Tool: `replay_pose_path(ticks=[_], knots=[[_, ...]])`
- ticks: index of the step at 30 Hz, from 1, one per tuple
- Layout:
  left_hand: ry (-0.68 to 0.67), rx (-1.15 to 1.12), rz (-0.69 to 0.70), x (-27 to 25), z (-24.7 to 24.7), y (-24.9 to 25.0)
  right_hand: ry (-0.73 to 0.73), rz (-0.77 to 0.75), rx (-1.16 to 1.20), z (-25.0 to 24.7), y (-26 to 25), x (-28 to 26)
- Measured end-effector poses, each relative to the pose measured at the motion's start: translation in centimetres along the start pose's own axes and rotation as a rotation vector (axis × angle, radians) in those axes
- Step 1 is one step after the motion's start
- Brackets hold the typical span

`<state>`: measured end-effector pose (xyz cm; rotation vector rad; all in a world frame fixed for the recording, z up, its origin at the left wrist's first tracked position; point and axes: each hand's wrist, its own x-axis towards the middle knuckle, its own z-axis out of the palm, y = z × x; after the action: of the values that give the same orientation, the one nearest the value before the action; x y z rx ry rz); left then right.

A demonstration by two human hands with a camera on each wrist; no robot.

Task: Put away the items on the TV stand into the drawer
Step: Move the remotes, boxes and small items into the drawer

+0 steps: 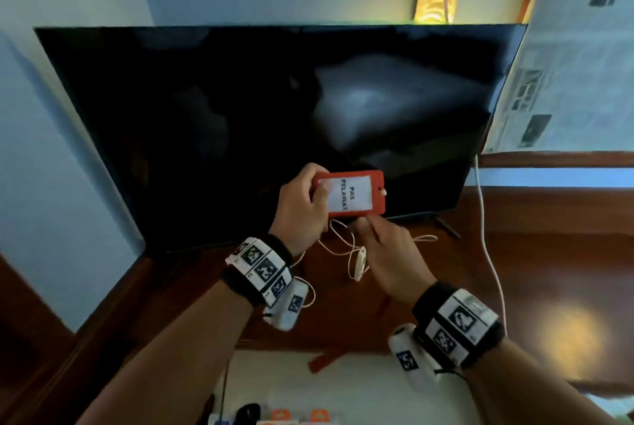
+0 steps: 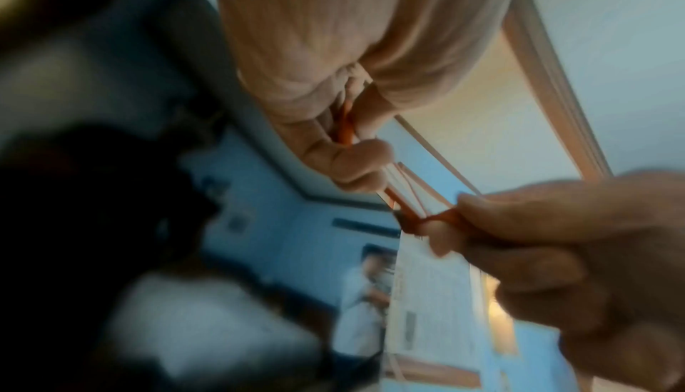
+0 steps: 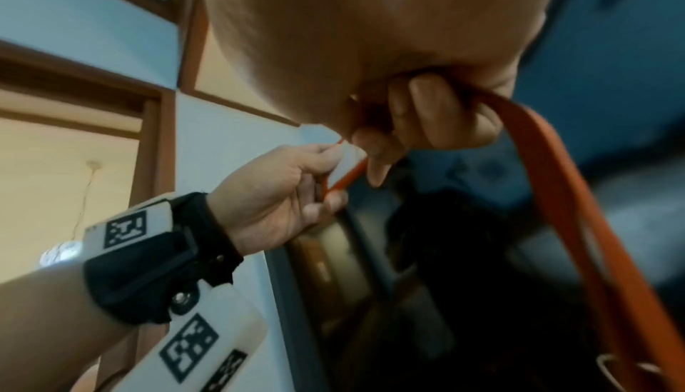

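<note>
A red badge holder (image 1: 353,196) with a white card reading "PAS PELAWAT" is held up in front of the TV. My left hand (image 1: 317,191) grips its left end, thumb on the card face. Just below it, my right hand (image 1: 363,224) pinches the holder's orange lanyard (image 3: 556,169), which runs through the curled fingers (image 3: 426,111) and hangs down. The lanyard's loose end (image 1: 322,361) dangles over the open drawer (image 1: 360,387). In the left wrist view the holder's orange edge (image 2: 346,128) shows between my fingers. A thin white cord with a small oval piece (image 1: 358,263) lies on the wooden TV stand (image 1: 549,270).
A large dark TV (image 1: 257,116) stands close behind my hands. A white cable (image 1: 487,246) runs down the stand at the right. The drawer's pale inside holds a black item (image 1: 248,412) and orange-topped pieces (image 1: 319,416) at its near edge. Blue walls close in on the left.
</note>
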<state>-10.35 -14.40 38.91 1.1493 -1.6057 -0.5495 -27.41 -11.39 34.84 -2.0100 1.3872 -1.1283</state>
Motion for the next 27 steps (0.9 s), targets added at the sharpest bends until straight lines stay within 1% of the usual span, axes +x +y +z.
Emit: replay_pose_path(ticks=[1, 2, 3, 5, 7, 9, 11, 13, 15, 17, 18, 20, 21, 22, 23, 25, 27], knots=[[-0.032, 0.135, 0.059, 0.1, -0.7, -0.2, -0.016, -0.036, -0.069, -0.4, -0.3, -0.2], [-0.082, 0.224, 0.084, 0.1, -1.5, -0.3, -0.027, -0.055, -0.078, -0.8, -0.7, -0.4], [-0.145, 0.258, 0.075, 0.0, -2.2, -0.5, -0.040, -0.060, -0.065, -1.2, -0.9, -0.5], [-0.306, 0.241, 0.001, -0.5, -3.4, -1.0, -0.034, -0.079, -0.068, -2.0, -1.5, -0.5], [-0.461, 0.157, -0.072, -1.4, -4.3, -1.5, -0.009, -0.106, -0.046, -2.6, -1.6, -0.1], [-0.541, -0.005, -0.144, -2.2, -5.0, -2.1, 0.012, -0.106, 0.041, -2.9, -1.5, 0.5], [-0.554, -0.191, -0.169, -2.8, -5.6, -2.7, 0.006, -0.081, 0.138, -2.3, -0.3, 1.0], [-0.536, -0.409, -0.189, -3.4, -5.7, -2.9, -0.005, -0.063, 0.217, -0.8, 1.1, 0.8], [-0.461, -0.571, -0.212, -3.7, -5.4, -2.9, -0.002, 0.006, 0.234, 1.1, 1.8, 0.0], [-0.334, -0.584, -0.242, -3.6, -4.5, -3.0, -0.024, 0.079, 0.147, 2.7, 1.6, -1.3], [-0.264, -0.560, -0.259, -3.5, -4.0, -3.1, -0.029, 0.072, 0.095, 3.4, 1.2, -2.1], [-0.136, -0.452, -0.272, -3.1, -3.2, -3.6, -0.035, -0.030, 0.002, 4.5, 0.0, -3.5], [-0.092, -0.367, -0.262, -2.9, -3.0, -3.8, -0.040, -0.083, -0.066, 4.9, -0.3, -3.8], [-0.072, -0.262, -0.238, -2.8, -2.9, -4.1, -0.058, -0.103, -0.146, 5.2, -0.3, -3.8], [-0.082, -0.149, -0.197, -2.7, -3.0, -4.3, -0.083, -0.088, -0.202, 5.2, -0.3, -3.6], [-0.186, 0.051, -0.109, -2.8, -3.5, -4.4, -0.136, -0.053, -0.255, 4.2, -0.5, -2.9], [-0.327, 0.190, -0.073, -2.9, -4.2, -4.4, -0.129, -0.144, -0.293, 2.6, -1.0, -2.4]])
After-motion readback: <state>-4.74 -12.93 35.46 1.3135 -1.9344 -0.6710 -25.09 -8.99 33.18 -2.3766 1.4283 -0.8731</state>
